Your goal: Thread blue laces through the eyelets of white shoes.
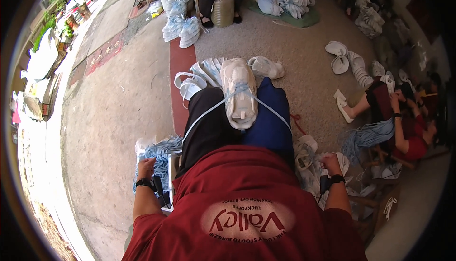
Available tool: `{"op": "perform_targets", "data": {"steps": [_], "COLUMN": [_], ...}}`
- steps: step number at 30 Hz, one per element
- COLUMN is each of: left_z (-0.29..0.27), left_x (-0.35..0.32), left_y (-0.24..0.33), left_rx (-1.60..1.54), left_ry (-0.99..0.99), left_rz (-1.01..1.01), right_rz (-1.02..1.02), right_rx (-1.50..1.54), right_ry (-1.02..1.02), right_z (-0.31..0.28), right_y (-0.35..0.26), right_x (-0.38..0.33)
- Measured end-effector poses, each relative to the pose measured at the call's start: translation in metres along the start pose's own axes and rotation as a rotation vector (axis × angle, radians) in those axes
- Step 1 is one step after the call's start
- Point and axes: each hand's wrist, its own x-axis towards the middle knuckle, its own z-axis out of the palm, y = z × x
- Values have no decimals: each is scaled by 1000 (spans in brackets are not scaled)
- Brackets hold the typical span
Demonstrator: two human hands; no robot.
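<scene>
Pale-blue lace (241,89), ends indistinct near hands (146,167) (331,163)

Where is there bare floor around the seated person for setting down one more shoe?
Widest: the concrete floor left of the red-brown strip. Smaller: brownish floor between the blue-covered knee and white shoes farther right. Crowded: blue laces by the left hand, a white heap by the right hand.

concrete floor (133,80) | on it: white shoes (358,67), 1 green mat (306,21)
</scene>
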Motion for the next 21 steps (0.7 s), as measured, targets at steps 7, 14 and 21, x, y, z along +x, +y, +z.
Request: {"op": "perform_targets", "data": {"steps": [7,14,21], "left_z": [191,269,275], "left_x": [-84,-25,-28], "left_y": [207,234,231], "left_rx": [87,37,-42], "left_ry": [-999,-859,-802], "left_rz": [310,756,765], "right_rz": [-555,-949,-867], "right_rx": [-242,-180,49], "right_ry": [-751,-145,-46], "right_z": [161,251,263], "right_y": [-236,-257,-247], "right_x": [-5,48,59]}}
